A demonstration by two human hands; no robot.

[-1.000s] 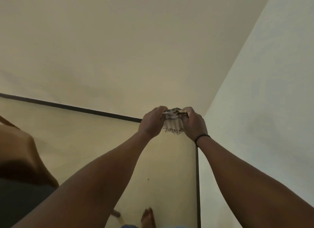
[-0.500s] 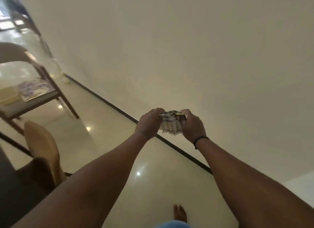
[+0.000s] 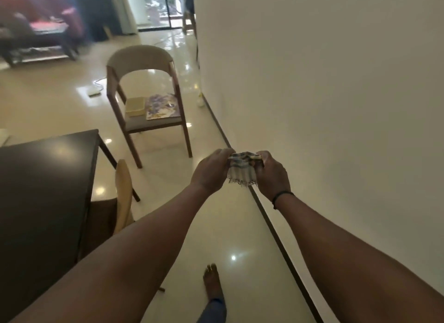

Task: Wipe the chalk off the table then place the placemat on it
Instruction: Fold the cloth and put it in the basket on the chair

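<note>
The dark, glossy rectangular table (image 3: 45, 190) fills the lower left, its top catching a soft glare; no chalk can be made out on the part in view, so the wipe should probably begin with a look along the surface from a lower angle. Beyond its far corner stands a wooden armchair with a curved pale backrest and grey seat (image 3: 146, 92), and on that seat lies a flat rectangular mat printed with purple flowers (image 3: 163, 106), which looks like the placemat, just beside a pale yellow box (image 3: 135, 106); both are well apart from the hands. Out in front, near the white wall (image 3: 336, 106), the left hand (image 3: 211, 171) and right hand (image 3: 272, 176) each pinch an upper edge of a small striped, frayed cloth (image 3: 242, 173) bunched between them, fingers curled round it. To do this step well, the cloth wants folding into a flat pad with the fringe tucked in, so one hand can press it evenly; then turn towards the table and wipe in overlapping strokes towards one edge, leaving the mat on the chair until the top is clean.
</note>
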